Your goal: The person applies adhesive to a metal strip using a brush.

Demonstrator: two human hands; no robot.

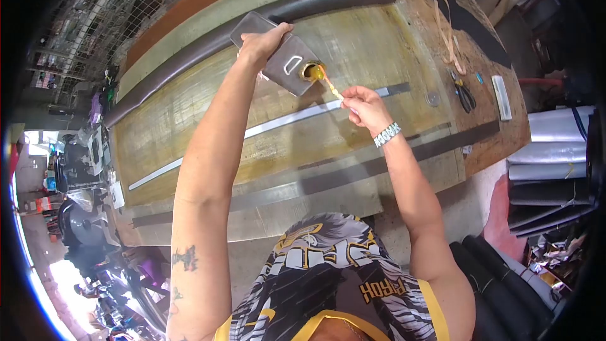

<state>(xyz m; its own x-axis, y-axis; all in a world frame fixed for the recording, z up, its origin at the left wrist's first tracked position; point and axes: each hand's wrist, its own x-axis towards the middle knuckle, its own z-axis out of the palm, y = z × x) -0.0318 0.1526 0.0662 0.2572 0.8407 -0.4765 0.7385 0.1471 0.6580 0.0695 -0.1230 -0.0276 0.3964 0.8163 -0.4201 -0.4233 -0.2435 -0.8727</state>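
My left hand grips a grey rectangular metal can by its upper side, holding it tilted over the table. Yellow glue shows in the can's round mouth, which faces my right hand. Between the closed fingers of my right hand is a thin glue brush with a yellow-crusted handle. Its far end is at the mouth, and the tip is hidden there. Below the can, a long narrow pale strip lies across the worktable.
A dark rolled sheet runs along the table's far side. Pliers, a small round clear piece, a white bar and a tan strap lie at right. A dark strip follows the near edge. Material rolls are stacked beyond.
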